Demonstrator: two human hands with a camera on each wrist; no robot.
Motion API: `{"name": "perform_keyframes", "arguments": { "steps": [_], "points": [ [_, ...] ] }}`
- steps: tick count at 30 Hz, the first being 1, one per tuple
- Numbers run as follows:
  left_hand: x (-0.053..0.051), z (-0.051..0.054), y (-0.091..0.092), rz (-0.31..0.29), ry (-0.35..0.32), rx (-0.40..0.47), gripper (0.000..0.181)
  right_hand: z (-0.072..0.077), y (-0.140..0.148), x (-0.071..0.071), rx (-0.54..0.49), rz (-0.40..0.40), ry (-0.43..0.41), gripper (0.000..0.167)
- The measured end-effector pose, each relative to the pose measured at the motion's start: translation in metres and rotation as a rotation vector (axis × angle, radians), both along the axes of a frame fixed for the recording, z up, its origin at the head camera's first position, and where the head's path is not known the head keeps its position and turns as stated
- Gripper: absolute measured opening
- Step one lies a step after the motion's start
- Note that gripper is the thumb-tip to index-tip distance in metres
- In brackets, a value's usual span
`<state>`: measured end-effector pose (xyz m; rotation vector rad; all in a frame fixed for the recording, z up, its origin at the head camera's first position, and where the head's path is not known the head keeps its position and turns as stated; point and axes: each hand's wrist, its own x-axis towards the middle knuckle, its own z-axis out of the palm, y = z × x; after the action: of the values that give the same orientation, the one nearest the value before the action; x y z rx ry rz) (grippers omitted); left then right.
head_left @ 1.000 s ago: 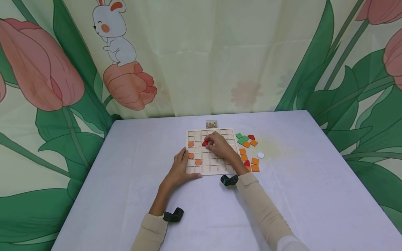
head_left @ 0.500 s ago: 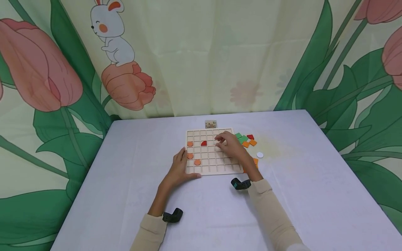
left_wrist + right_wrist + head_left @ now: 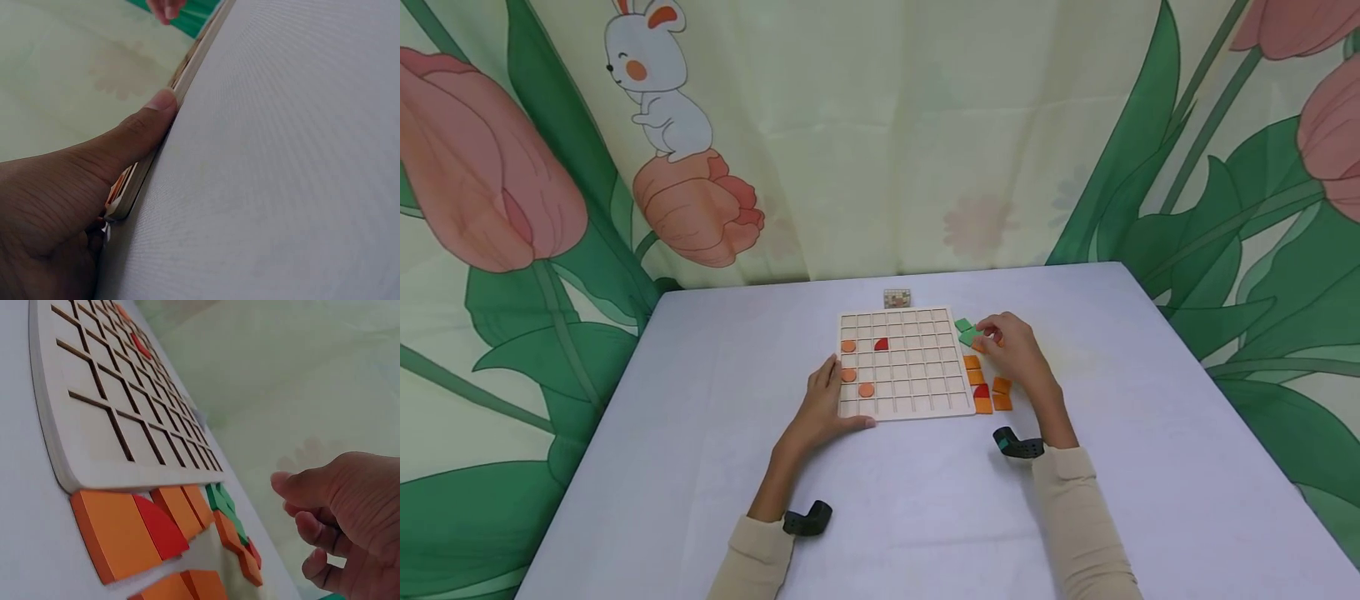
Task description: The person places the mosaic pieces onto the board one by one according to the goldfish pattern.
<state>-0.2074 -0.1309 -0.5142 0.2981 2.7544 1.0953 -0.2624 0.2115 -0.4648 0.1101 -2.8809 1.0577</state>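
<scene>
A pale wooden grid board [image 3: 917,358] lies on the table. My left hand [image 3: 818,410] rests at its near left corner, fingers along the left edge and thumb [image 3: 140,128] along the front edge. Several round orange pieces [image 3: 867,389] and one red quarter-round piece [image 3: 882,343] sit in the cells. My right hand [image 3: 1021,354] is above the loose pieces right of the board, close to the green pieces [image 3: 964,325]. In the right wrist view its fingers [image 3: 315,528] are loosely bent, apart from the thumb, and nothing shows between them.
Orange pieces [image 3: 1002,402] and a red piece [image 3: 981,391] lie along the board's right edge. A small patterned block [image 3: 897,298] stands behind the board. The table [image 3: 910,517] wears a white cloth, with a printed curtain [image 3: 865,133] behind.
My right hand has let go of the red piece, left it in a cell, and moved right to the loose pieces. My left hand has stayed at the board's corner.
</scene>
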Motion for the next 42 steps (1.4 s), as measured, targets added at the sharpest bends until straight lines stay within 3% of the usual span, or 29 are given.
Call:
{"name": "perform_keyframes", "arguments": {
  "steps": [6, 15, 27, 35, 42],
  "points": [
    [0.001, -0.001, -0.001, -0.002, 0.002, 0.007, 0.129, -0.005, 0.016, -0.001, 0.008, -0.083, -0.127, 0.037],
    [0.002, -0.006, -0.003, -0.007, 0.006, 0.016, 0.130, -0.020, 0.024, 0.000, 0.014, -0.083, -0.207, 0.040],
    [0.001, -0.006, -0.002, -0.009, 0.003, 0.018, 0.129, -0.034, 0.013, -0.003, 0.034, -0.068, -0.106, 0.036],
    [0.000, -0.004, -0.002, -0.011, 0.007, 0.020, 0.130, -0.035, 0.011, -0.008, 0.036, -0.061, -0.131, 0.029],
    [-0.001, -0.003, -0.002, -0.010, 0.014, 0.014, 0.129, -0.031, 0.008, -0.009, 0.005, -0.046, -0.107, 0.033]
  ]
}}
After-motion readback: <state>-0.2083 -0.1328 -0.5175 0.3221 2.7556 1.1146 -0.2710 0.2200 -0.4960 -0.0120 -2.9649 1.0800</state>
